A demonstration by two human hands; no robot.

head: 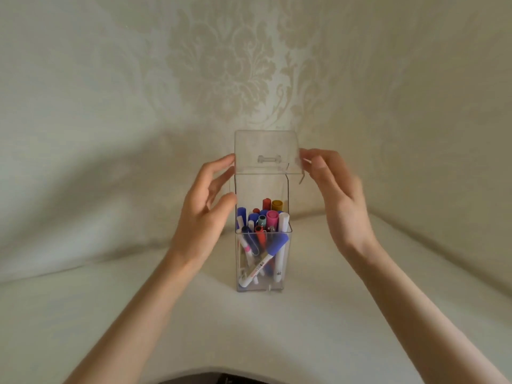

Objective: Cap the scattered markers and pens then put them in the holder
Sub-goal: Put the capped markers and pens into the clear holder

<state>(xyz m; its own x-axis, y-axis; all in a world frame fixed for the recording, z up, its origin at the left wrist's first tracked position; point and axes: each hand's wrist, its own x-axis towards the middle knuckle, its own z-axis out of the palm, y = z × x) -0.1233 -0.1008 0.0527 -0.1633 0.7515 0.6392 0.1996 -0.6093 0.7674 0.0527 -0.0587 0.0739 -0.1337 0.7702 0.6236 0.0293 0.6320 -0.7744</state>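
A clear plastic holder stands upright on the white tabletop, packed with several capped markers and pens in blue, red, pink, white and yellow. Its clear hinged lid is raised above the opening. My left hand is at the holder's left side. Its fingers are loosely spread, the index fingertip touches the lid's left edge, and the thumb is beside the left wall. My right hand pinches the lid's right edge between thumb and fingertips and is slightly blurred.
The white tabletop runs into a corner right behind the holder, closed in by patterned cream wallpaper. No loose markers or caps lie on the surface. The table's near edge shows at the bottom of the view.
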